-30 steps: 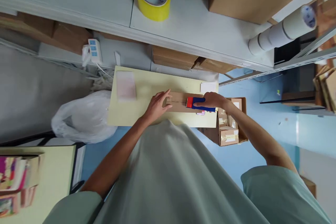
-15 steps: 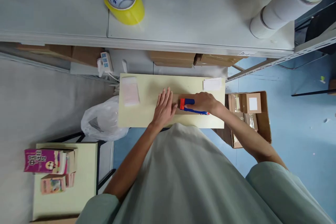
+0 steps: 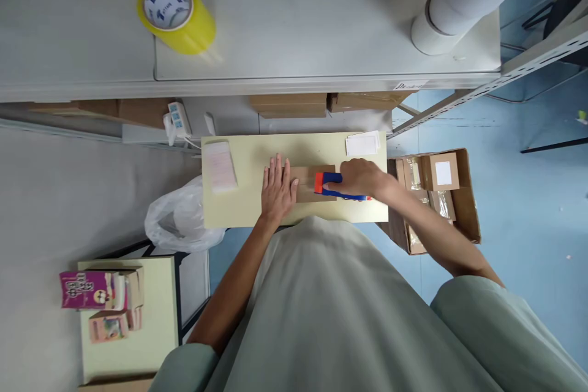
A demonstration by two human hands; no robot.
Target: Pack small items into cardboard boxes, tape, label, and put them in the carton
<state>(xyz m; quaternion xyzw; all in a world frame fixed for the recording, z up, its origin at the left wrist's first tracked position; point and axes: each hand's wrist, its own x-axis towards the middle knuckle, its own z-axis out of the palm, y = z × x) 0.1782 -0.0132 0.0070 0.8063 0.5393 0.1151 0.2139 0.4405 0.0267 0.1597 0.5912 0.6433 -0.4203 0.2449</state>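
Observation:
My left hand (image 3: 276, 193) lies flat with the fingers out, pressing the left end of a narrow brown cardboard box (image 3: 309, 184) on the pale yellow table (image 3: 248, 208). In my right hand (image 3: 361, 177) is a blue tape dispenser (image 3: 331, 182) with an orange-red end, lying over the right part of the box. Fingers wrap around its handle, and its underside is hidden. At the table's left stands a stack of pinkish-white paper slips (image 3: 220, 166); white labels (image 3: 362, 144) lie at the back right corner.
A grey shelf (image 3: 294, 30) with a yellow tape roll (image 3: 195, 27) and white paper rolls (image 3: 454, 6) spans the back. An open carton (image 3: 468, 211) of small boxes is right, a plastic bag (image 3: 184, 214) left. Books (image 3: 92, 290) lie on a side table (image 3: 158, 318).
My two hands are slightly farther apart, and more of the cardboard shows between them. The tape dispenser has shifted a little right along the box. The camera view has also moved.

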